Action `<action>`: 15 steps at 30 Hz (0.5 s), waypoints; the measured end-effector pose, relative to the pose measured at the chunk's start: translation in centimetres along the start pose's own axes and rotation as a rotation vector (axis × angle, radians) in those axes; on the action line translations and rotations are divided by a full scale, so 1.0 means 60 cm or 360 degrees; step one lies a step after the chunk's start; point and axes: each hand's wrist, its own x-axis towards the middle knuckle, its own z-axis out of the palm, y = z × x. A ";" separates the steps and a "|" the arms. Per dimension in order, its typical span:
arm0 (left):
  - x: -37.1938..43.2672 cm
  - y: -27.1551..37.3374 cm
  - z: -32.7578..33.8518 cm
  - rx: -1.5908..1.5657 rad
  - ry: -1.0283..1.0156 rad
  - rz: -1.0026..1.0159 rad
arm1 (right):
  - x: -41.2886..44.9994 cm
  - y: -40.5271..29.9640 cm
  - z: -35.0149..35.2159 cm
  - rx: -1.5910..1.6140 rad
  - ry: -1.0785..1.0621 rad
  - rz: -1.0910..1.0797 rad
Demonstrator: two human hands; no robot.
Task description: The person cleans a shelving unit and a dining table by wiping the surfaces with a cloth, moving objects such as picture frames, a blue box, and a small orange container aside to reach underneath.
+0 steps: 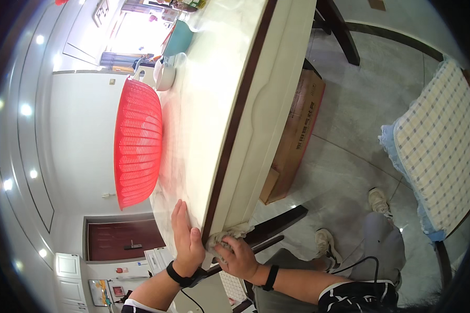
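Note:
The view is tipped sideways, with the ceiling along the left. My left hand (188, 244) rests flat on the marble-patterned tabletop (203, 117) near its corner, thumb spread and nothing held. A crumpled grey-white cloth (220, 239) is bunched in my right hand (239, 256), pressed against the table's cream side panel (254, 156) by that corner. Part of the cloth hangs past my fingers towards a dark table leg (276, 225). A dark brown strip (235, 133) runs along the table edge. Farther along the tabletop stands a red plastic basket (139, 144) with slotted sides.
Beyond the basket are a white bowl (166, 76) and a teal basin (179, 38). A cardboard box (297, 137) bearing writing lies on the tiled floor under the table. A chair with a checked cushion (438, 152) stands nearby. Black cables run from both wrist straps.

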 end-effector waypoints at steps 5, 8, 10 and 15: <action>-0.003 -0.004 -0.005 -0.0049 -0.0027 -0.0026 | 0.053 0.029 -0.020 0.0095 0.0091 -0.0009; 0.004 -0.001 -0.007 -0.0143 -0.0088 -0.0067 | 0.137 0.052 -0.065 0.0123 0.0325 0.0091; -0.002 0.006 -0.016 -0.0271 -0.0147 -0.0204 | 0.186 0.072 -0.096 0.0147 0.0475 0.0169; 0.003 -0.002 -0.015 -0.0403 -0.0199 -0.0258 | 0.179 0.058 -0.096 0.0111 0.0488 0.0245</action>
